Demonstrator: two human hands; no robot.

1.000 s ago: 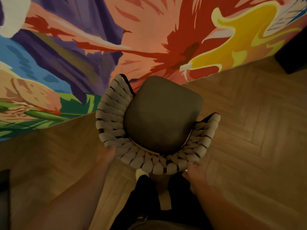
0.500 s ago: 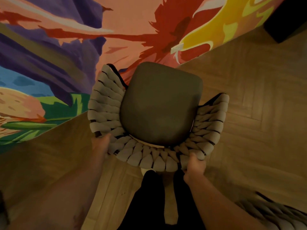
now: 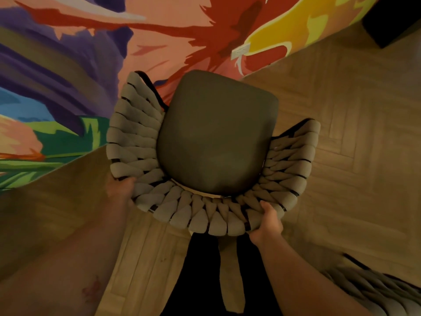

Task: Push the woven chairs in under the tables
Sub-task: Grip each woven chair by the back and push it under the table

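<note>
Mural wall (image 3: 159, 42) and wood floor (image 3: 341, 110), both dim | woven chair (image 3: 216, 137) stands before my legs, front toward the wall | second woven chair (image 3: 376, 290) cut off at lower right | my left hand (image 3: 120, 190) touches the back rim, fingers hidden under the weave, cannot tell their curl | my right hand (image 3: 268, 222) grips the rim, thumb on top

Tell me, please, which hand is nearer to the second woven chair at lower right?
Right. The right hand grips the back rim of the held chair on the side toward the second woven chair; the left hand grips the rim's opposite side, farther off.
</note>
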